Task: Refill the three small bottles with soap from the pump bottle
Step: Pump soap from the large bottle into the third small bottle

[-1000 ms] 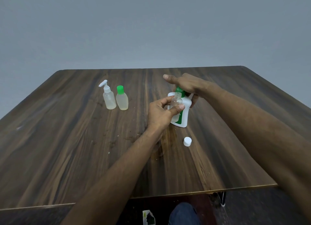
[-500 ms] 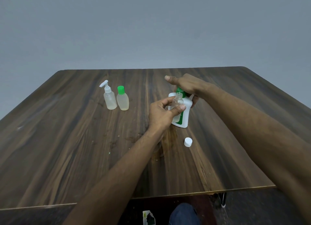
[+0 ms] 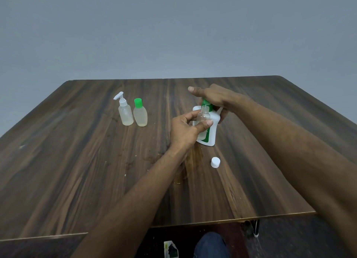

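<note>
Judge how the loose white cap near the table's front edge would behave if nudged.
The cap probably slides easily: it looks small, hollow and light. It rests flat on the table, so rolling seems unlikely unless flipped on its side. Being round, it might then roll off.

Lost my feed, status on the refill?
Left hand grips small open bottle at pump bottle spout. Right hand presses pump. White cap lies clear.
</note>
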A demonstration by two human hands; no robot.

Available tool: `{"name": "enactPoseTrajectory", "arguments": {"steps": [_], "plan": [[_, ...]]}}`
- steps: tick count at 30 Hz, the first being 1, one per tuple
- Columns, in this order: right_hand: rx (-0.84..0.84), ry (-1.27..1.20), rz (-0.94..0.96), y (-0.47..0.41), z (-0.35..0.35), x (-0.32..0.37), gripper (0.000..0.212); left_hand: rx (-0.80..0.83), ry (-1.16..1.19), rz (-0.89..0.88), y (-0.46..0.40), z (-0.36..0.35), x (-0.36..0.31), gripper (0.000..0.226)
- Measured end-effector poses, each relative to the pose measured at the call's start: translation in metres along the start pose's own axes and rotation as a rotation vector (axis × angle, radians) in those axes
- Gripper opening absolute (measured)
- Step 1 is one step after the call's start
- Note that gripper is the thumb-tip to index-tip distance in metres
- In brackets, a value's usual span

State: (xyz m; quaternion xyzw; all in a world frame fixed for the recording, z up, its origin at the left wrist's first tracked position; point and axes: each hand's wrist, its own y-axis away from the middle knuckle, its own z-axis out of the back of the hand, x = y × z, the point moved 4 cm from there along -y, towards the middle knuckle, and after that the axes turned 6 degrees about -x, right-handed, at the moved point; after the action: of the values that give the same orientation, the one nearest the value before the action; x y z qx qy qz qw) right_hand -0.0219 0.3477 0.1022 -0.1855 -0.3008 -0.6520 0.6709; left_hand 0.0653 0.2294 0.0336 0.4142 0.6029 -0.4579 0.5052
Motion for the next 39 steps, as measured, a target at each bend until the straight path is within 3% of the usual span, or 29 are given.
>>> {"name": "enactPoseTrajectory", "arguments": {"steps": [10,18,25,34,39], "plan": [[0.05,-0.033,-0.008,0.0074,0.003,0.004,0.085,0.0,-0.009,0.002,0.0003,0.0007,-0.0012,0.04],[-0.034,0.004,0.0,-0.0003,-0.002,-0.0008,0.077,0.0,-0.035,-0.008,0.0001,0.0006,-0.0009,0.044],[0.034,-0.048,-0.01,0.0053,0.0028,0.0033,0.091,-0.002,-0.049,-0.011,0.0002,0.0009,-0.0025,0.043],[-0.02,-0.017,-0.002,-0.0007,-0.0007,-0.0002,0.077,-0.007,-0.057,-0.018,0.0007,0.0008,-0.0028,0.044],[-0.004,-0.037,0.002,0.0035,-0.0002,0.0017,0.084,-0.006,-0.05,-0.022,0.0011,0.0007,-0.0053,0.04]]}}
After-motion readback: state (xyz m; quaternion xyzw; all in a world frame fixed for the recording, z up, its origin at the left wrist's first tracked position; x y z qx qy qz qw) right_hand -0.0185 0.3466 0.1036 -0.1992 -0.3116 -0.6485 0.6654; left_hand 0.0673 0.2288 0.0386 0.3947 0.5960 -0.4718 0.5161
